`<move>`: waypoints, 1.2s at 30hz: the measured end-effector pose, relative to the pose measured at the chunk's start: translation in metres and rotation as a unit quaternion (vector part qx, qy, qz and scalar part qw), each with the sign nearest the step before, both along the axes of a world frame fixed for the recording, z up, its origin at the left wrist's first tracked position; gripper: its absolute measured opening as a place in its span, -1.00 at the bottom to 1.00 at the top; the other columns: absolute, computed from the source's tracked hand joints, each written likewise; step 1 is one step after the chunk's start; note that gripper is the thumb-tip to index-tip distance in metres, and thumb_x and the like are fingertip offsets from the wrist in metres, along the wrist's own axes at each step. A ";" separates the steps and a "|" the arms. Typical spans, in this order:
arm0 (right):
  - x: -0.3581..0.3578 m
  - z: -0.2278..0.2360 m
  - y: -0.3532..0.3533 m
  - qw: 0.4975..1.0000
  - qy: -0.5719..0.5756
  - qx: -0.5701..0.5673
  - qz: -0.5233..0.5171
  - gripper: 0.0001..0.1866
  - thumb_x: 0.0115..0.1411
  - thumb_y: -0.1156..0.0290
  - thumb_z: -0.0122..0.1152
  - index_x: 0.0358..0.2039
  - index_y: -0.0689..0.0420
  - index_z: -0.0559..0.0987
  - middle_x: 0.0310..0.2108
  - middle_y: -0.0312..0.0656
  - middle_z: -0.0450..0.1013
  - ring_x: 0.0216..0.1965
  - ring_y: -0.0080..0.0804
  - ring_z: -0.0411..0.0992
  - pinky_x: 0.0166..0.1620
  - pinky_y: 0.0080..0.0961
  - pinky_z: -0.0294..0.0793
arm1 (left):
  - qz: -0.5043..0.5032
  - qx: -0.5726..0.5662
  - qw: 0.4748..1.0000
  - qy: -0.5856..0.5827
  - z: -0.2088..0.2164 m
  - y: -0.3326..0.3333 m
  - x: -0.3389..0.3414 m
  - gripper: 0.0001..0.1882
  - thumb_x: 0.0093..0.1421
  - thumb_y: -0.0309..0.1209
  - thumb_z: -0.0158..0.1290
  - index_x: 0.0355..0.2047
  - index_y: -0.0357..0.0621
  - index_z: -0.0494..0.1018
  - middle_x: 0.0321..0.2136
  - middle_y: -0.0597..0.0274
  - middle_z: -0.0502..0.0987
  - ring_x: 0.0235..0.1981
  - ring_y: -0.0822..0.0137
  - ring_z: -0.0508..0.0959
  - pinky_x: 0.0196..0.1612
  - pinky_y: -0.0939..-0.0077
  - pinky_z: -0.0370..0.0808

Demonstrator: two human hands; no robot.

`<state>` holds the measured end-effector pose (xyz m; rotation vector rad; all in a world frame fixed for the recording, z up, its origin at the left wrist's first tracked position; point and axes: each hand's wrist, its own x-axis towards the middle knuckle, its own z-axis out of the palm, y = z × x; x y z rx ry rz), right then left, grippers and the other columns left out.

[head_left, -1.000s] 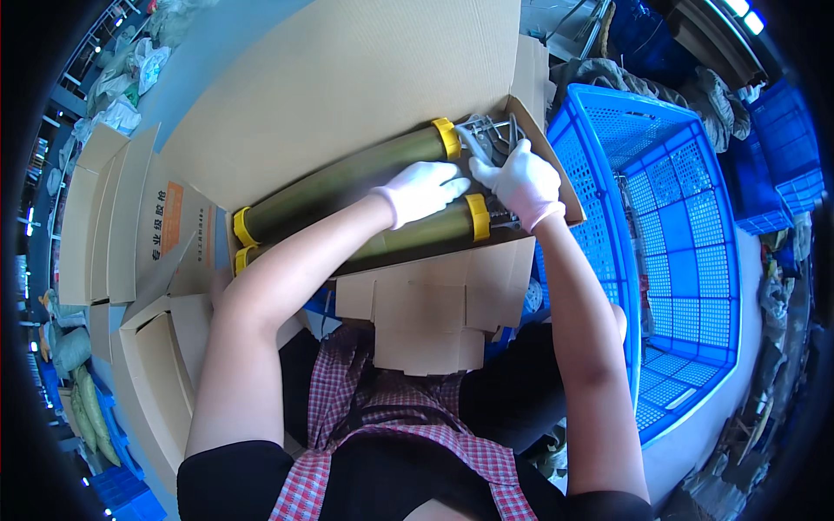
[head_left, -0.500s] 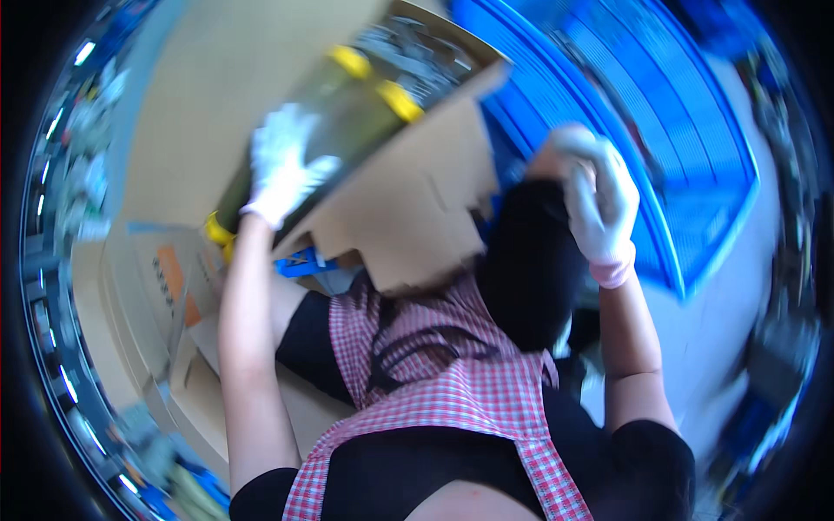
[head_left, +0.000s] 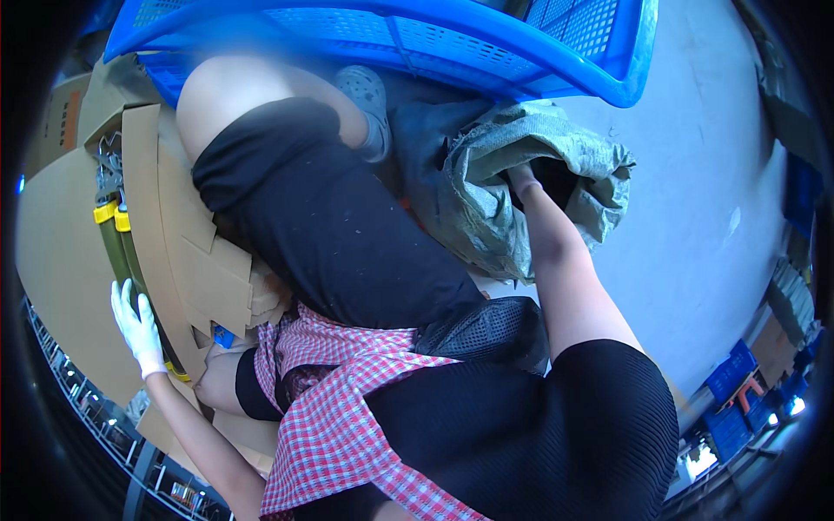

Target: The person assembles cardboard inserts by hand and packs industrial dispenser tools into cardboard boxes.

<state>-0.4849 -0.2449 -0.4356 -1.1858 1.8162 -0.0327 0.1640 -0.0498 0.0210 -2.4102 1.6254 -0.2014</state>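
Observation:
My left hand (head_left: 137, 330), in a white glove, lies with its fingers stretched out over olive-green tubes (head_left: 115, 247). Yellow collars (head_left: 105, 214) ring the tubes' far ends, and grey metal parts (head_left: 109, 165) lie beyond them. The tubes rest along a cardboard box (head_left: 161, 191) at the left. My right forearm (head_left: 556, 230) reaches down into the mouth of a pale green woven sack (head_left: 486, 174) on the floor. The sack hides my right hand, so its fingers and anything in them cannot be seen.
A large blue plastic crate (head_left: 434, 39) with mesh walls crosses the far side. My bent leg (head_left: 330, 217) lies between the box and the sack. Grey floor (head_left: 695, 174) stretches to the right, with blue crates (head_left: 730, 395) farther off.
My view has swung right, bringing the sack into sight. My right hand has gone from beside my knee into the sack. My left hand stays at the tubes.

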 end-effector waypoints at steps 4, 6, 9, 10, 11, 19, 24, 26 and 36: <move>-0.009 -0.072 0.020 0.992 -0.055 -0.104 -0.045 -0.41 0.26 0.14 0.01 0.22 0.17 0.22 0.20 -0.01 0.23 0.23 -0.16 0.16 0.24 -0.39 0.12 | 0.025 0.016 0.998 0.062 -0.004 -0.007 -0.009 -0.53 0.31 -0.16 -0.14 0.10 -0.20 0.33 0.22 0.01 0.19 0.25 0.05 0.18 0.28 0.22 0.08; -0.016 -0.076 0.038 0.993 -0.015 -0.114 -0.041 -0.44 0.25 0.17 0.04 0.19 0.17 0.28 0.15 -0.02 0.29 0.19 -0.19 0.23 0.20 -0.40 0.19 | 0.023 0.022 0.998 0.049 -0.003 -0.011 -0.019 -0.56 0.31 -0.22 -0.15 0.09 -0.23 0.34 0.20 0.00 0.23 0.23 0.06 0.21 0.27 0.24 0.09; -0.005 -0.019 0.052 0.953 -0.171 -0.077 -0.238 -0.61 0.26 0.33 0.05 0.06 0.21 0.39 -0.09 -0.10 0.46 -0.15 -0.30 0.41 -0.09 -0.44 0.36 | 0.066 -0.020 0.995 0.079 0.017 0.000 -0.030 -0.58 0.30 -0.27 -0.14 0.07 -0.26 0.36 0.18 0.00 0.26 0.22 0.08 0.23 0.27 0.26 0.10; -0.007 0.002 0.054 0.940 -0.154 -0.058 -0.297 -0.66 0.25 0.37 0.06 0.01 0.23 0.42 -0.18 -0.15 0.50 -0.34 -0.34 0.48 -0.27 -0.42 0.44 | 0.068 -0.035 0.993 0.086 0.016 -0.001 -0.032 -0.59 0.29 -0.28 -0.14 0.06 -0.26 0.37 0.17 0.00 0.27 0.22 0.08 0.24 0.27 0.26 0.11; -0.018 0.012 0.059 0.929 -0.132 -0.108 -0.328 -0.67 0.24 0.36 0.08 -0.02 0.22 0.43 -0.24 -0.11 0.51 -0.42 -0.34 0.48 -0.32 -0.39 0.44 | 0.065 -0.049 0.992 0.101 0.009 -0.005 -0.032 -0.60 0.29 -0.30 -0.13 0.04 -0.27 0.38 0.17 0.00 0.28 0.21 0.09 0.25 0.26 0.26 0.11; -0.048 0.202 0.040 0.889 0.216 -0.394 0.086 -0.82 0.09 0.30 0.17 -0.27 -0.02 0.57 -0.53 -0.21 0.49 -0.52 -0.24 0.48 -0.44 -0.38 0.46 | -0.076 -0.184 0.978 -0.064 0.019 -0.038 -0.095 -0.64 0.22 -0.38 -0.08 -0.01 -0.27 0.42 0.11 -0.01 0.33 0.15 0.05 0.30 0.22 0.20 0.17; 0.054 0.410 0.005 0.768 0.044 -0.619 0.161 -0.70 -0.09 0.64 0.20 -0.28 0.11 0.61 -0.55 -0.14 0.48 -0.58 -0.27 0.45 -0.46 -0.48 0.44 | -0.233 -0.190 0.922 0.246 0.050 -0.085 -0.282 -0.44 0.11 -0.24 0.10 0.05 -0.32 0.34 -0.08 -0.08 0.44 -0.03 0.04 0.45 0.08 0.22 0.35; 0.109 0.471 0.012 0.722 0.037 -0.635 0.272 -0.62 -0.15 0.65 0.20 -0.25 0.06 0.61 -0.54 -0.13 0.48 -0.57 -0.25 0.45 -0.47 -0.44 0.44 | -0.169 -0.130 0.761 0.613 0.059 -0.087 -0.320 -0.27 0.00 -0.23 0.25 0.13 -0.27 0.25 -0.08 -0.05 0.44 -0.09 0.16 0.50 0.00 0.35 0.42; 0.314 0.537 0.056 0.520 -0.360 -0.542 0.553 -0.52 -0.10 0.54 0.27 -0.08 0.28 0.44 -0.36 -0.08 0.45 -0.37 -0.16 0.42 -0.30 -0.38 0.42 | -0.013 -0.458 0.390 0.799 0.050 -0.032 -0.223 -0.73 0.29 -0.34 -0.01 -0.08 -0.23 0.39 -0.14 0.07 0.53 -0.13 0.35 0.52 -0.03 0.45 0.44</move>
